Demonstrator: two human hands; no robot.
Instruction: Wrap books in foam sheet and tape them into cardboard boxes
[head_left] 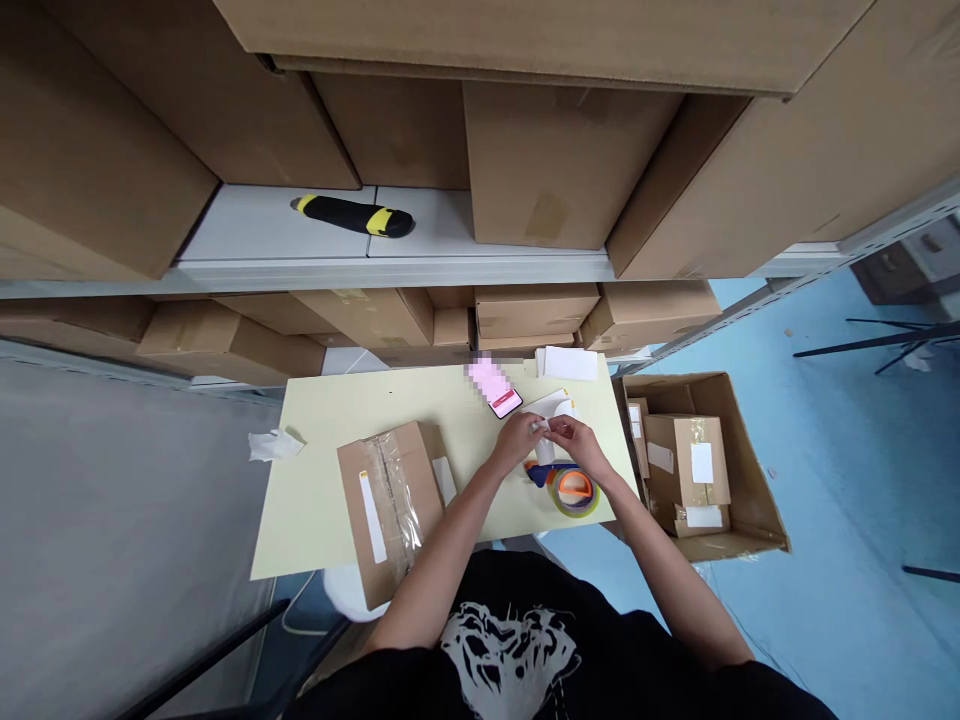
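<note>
My left hand [517,441] and my right hand [577,447] meet above the pale yellow table [322,480], both pinching a small white paper label [545,427]. Just below them lie a roll of packing tape with an orange core [576,491] and a blue tape dispenser handle [541,474]. Beyond my hands, a smartphone [506,402] with a lit screen rests on the table, partly blurred. A taped cardboard box [390,505] with a long white strip on it lies to the left of my left forearm. A stack of white labels [568,364] sits at the far edge.
An open cardboard carton [739,470] holding smaller taped boxes stands right of the table. Crumpled white paper [274,445] lies at the left table edge. Shelves of cardboard boxes fill the far side, with a black-and-yellow utility knife [352,215] on a white shelf.
</note>
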